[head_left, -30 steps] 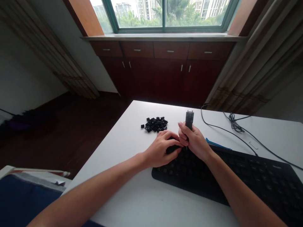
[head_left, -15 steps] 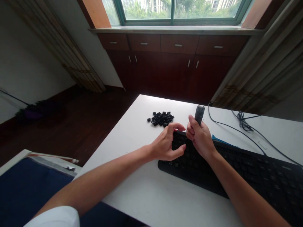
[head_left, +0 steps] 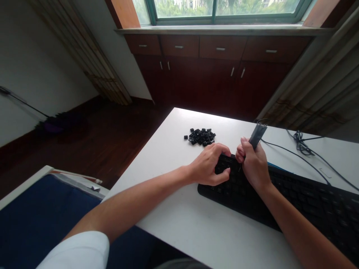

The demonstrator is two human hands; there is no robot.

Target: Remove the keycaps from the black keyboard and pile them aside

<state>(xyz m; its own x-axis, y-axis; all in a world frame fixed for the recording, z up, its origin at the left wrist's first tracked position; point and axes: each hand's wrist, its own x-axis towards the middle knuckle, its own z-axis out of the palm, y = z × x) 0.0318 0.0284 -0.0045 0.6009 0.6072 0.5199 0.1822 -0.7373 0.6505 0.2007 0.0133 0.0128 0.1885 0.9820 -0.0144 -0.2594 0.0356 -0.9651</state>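
A black keyboard (head_left: pixel 297 201) lies across the white table (head_left: pixel 182 220). My right hand (head_left: pixel 254 166) is closed around a dark keycap puller (head_left: pixel 257 135), its thin wire end pointing down at the keys near the keyboard's left end. My left hand (head_left: pixel 211 167) rests curled on the keyboard's upper left corner, thumb and fingers close together over the keys; whether they pinch a keycap is hidden. A pile of several loose black keycaps (head_left: pixel 201 136) lies on the table just beyond my left hand.
A black cable (head_left: pixel 305 149) runs over the table behind the keyboard. A blue strip (head_left: pixel 276 166) peeks out behind the keyboard's far edge. The table's left edge drops to a dark wooden floor. Wooden cabinets (head_left: pixel 218 67) stand under the window.
My left hand has closed down onto the keyboard's corner from a spread, raised pose. The right hand has tilted the puller to the right. The view has shifted so everything sits further right.
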